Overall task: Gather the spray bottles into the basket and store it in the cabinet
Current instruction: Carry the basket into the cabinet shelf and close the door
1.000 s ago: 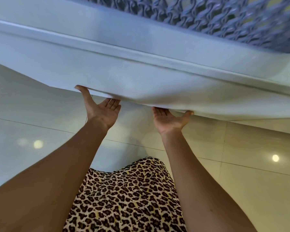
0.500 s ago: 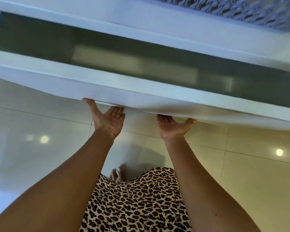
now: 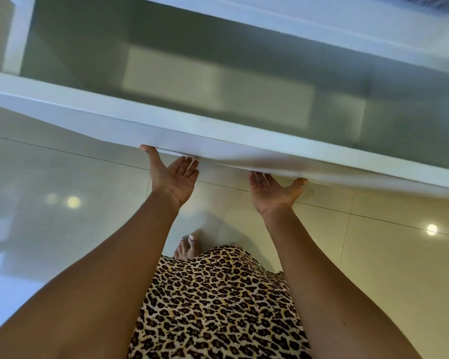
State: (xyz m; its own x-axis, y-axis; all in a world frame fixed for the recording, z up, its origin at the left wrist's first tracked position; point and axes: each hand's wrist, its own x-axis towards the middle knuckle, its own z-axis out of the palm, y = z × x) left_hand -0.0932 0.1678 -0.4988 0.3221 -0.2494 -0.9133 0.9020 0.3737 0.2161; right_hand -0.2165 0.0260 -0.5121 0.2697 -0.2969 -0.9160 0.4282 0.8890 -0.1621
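A white-framed cabinet door (image 3: pixel 166 126) with a frosted glass panel (image 3: pixel 218 73) fills the upper half of the head view, tilted outward. My left hand (image 3: pixel 173 177) and my right hand (image 3: pixel 274 189) are palm-up under its lower edge, fingers hooked beneath and thumbs against the front. A sliver of the bluish woven basket (image 3: pixel 443 1) shows at the top right corner, on top of the cabinet. No spray bottles are visible.
Glossy beige floor tiles (image 3: pixel 62 203) lie below, reflecting ceiling lights. My bare foot (image 3: pixel 188 247) and leopard-print dress (image 3: pixel 218 307) are right under the door's edge. A white cabinet frame post (image 3: pixel 18 35) stands at the upper left.
The door has swung further out and up under both hands, exposing much more of the glass panel. The basket has slid almost out of view at the top.
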